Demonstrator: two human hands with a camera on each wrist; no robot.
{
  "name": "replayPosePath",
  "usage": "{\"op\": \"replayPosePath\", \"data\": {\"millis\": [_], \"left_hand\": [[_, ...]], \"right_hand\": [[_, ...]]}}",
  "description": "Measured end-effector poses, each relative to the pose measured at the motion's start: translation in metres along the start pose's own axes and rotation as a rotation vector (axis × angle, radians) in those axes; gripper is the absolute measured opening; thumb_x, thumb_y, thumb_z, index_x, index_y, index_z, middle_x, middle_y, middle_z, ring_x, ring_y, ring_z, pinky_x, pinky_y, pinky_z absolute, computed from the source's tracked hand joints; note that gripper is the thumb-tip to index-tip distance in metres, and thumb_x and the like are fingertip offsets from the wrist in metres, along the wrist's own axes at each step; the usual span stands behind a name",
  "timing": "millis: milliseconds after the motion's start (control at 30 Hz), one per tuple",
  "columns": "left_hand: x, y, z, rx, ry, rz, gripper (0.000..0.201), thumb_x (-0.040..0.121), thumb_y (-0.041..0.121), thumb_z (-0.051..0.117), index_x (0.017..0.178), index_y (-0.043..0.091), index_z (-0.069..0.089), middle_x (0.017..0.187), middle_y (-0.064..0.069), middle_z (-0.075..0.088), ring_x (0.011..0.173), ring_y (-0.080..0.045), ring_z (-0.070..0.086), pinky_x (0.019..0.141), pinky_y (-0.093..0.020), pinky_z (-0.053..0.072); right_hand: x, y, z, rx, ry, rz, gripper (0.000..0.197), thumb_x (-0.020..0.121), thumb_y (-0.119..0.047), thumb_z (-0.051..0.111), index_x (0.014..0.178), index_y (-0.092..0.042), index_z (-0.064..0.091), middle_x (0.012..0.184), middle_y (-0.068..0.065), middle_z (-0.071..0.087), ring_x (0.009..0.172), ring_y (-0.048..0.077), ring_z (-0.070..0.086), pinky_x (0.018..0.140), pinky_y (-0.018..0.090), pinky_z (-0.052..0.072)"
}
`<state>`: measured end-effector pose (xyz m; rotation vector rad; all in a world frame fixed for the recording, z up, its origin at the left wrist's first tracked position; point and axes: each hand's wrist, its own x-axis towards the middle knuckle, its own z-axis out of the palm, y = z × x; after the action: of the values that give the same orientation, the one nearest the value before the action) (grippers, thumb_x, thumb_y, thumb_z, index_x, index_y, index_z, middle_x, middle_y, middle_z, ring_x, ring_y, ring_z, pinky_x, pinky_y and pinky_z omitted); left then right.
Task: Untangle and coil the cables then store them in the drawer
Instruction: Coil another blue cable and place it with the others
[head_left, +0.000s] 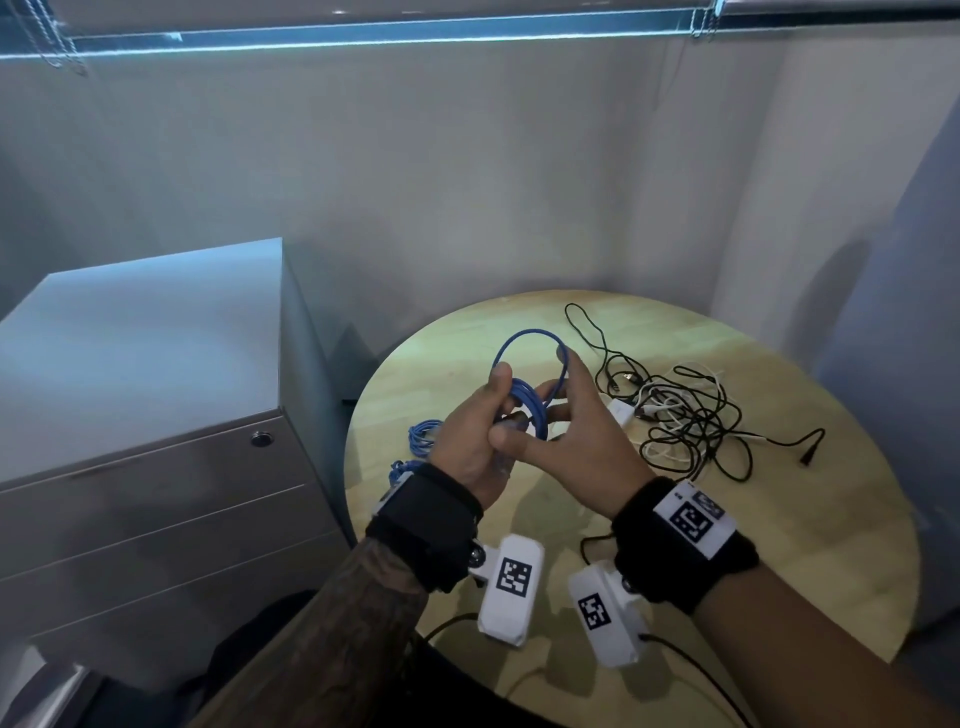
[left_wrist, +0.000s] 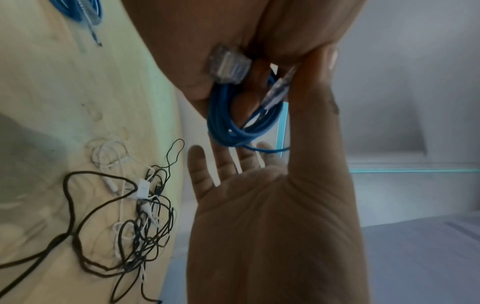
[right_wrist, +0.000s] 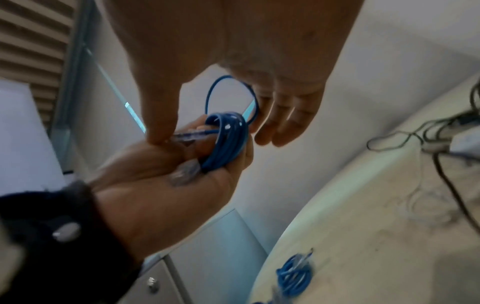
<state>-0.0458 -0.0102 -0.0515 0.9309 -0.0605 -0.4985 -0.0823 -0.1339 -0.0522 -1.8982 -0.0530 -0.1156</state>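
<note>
My left hand (head_left: 485, 421) grips a coiled blue network cable (head_left: 531, 410) above the round table, fingers curled round the bundle (left_wrist: 228, 123). One last loop (head_left: 524, 335) stands up from the coil and runs round the straight fingers of my right hand (head_left: 582, 415). The right thumb (right_wrist: 158, 131) presses a clear plug (right_wrist: 189, 136) against my left hand. A second clear plug (left_wrist: 230, 65) lies in the left palm. Two other coiled blue cables (head_left: 422, 436) lie on the table by my left wrist. A tangle of black and white cables (head_left: 685, 415) lies to the right.
A grey drawer cabinet (head_left: 156, 493) stands left of the wooden table (head_left: 753, 545), all its drawers shut, with a lock (head_left: 261, 439) on the top one. A black cable end (head_left: 808, 457) trails right from the tangle. Grey walls stand close behind.
</note>
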Motion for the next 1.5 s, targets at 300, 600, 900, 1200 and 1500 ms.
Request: {"op": "replayPosePath", "data": {"millis": [300,600,900,1200,1500], "left_hand": [[0.005,-0.009,0.001,0.125,0.071,0.006,0.039,0.100,0.043,0.046,0.091,0.008,0.061,0.052,0.003,0.049,0.053,-0.013,0.032,0.053,-0.023,0.032],[-0.001,-0.023,0.011,0.368,0.044,0.138,0.022,0.095,0.023,0.060,0.077,0.015,0.051,0.059,0.002,0.024,0.047,-0.011,0.020,0.049,-0.026,0.017],[-0.005,-0.031,-0.002,0.511,-0.022,0.019,0.043,0.082,0.046,0.067,0.066,0.019,0.037,0.056,0.002,0.020,0.047,-0.013,0.015,0.045,-0.026,0.014],[-0.013,-0.050,-0.004,0.584,-0.025,-0.194,0.044,0.096,0.054,0.046,0.087,0.011,0.051,0.049,0.010,0.041,0.047,-0.011,0.021,0.050,-0.027,0.016],[-0.012,-0.039,-0.010,0.641,-0.163,-0.098,0.039,0.102,0.036,0.044,0.101,0.003,0.065,0.060,0.004,0.027,0.051,-0.012,0.020,0.054,-0.030,0.016]], "right_hand": [[0.004,0.009,-0.003,-0.171,0.180,-0.169,0.038,0.082,-0.059,0.063,0.096,-0.027,0.049,0.087,-0.009,0.060,0.081,0.009,0.061,0.074,0.035,0.054],[0.015,0.000,-0.022,0.129,0.186,-0.030,0.026,0.102,-0.026,0.050,0.095,-0.010,0.069,0.077,0.016,0.058,0.077,0.023,0.060,0.082,0.046,0.055],[0.023,-0.001,-0.045,0.477,0.297,0.096,0.032,0.101,-0.034,0.050,0.076,-0.015,0.057,0.058,-0.006,0.049,0.056,0.011,0.045,0.059,0.027,0.037],[0.033,0.004,-0.064,0.308,0.590,0.028,0.035,0.103,-0.036,0.046,0.074,-0.018,0.039,0.057,-0.006,0.036,0.039,0.007,0.033,0.043,0.023,0.033],[0.045,0.015,-0.084,0.480,0.778,0.029,0.033,0.102,-0.030,0.048,0.073,-0.017,0.037,0.056,0.001,0.034,0.035,0.011,0.033,0.043,0.024,0.034]]}}
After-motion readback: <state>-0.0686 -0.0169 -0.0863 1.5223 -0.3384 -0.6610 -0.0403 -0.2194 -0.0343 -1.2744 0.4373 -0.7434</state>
